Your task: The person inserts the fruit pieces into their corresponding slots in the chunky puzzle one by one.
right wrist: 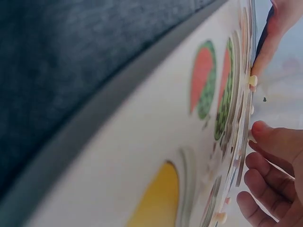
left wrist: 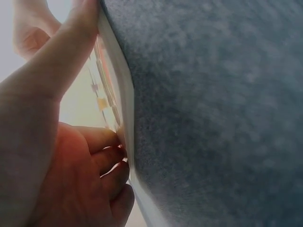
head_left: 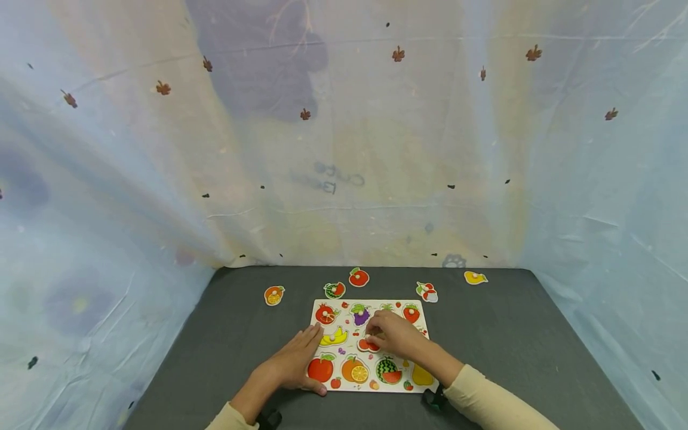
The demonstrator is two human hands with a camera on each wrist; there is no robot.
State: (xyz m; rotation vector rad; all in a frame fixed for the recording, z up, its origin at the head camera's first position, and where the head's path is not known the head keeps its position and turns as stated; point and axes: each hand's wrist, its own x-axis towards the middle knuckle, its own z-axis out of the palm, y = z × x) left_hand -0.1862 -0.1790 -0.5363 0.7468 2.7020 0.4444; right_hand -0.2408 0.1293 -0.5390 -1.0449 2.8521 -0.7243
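A white wooden fruit puzzle board lies on the dark table. My left hand rests along its left edge, fingers stretched over the border and thumb at the near left corner. In the left wrist view, the fingertips touch the board's side. Over the board's middle, my right hand pinches the small knob of a red fruit puzzle piece. The right wrist view shows thumb and index finger of that hand at the knob. Whether the piece sits fully in its recess cannot be told.
Beyond the board lie loose knobbed pieces: an orange, a watermelon, a red round fruit, a red cherry-like piece and a yellow pear. A patterned curtain hangs behind the grey-black table.
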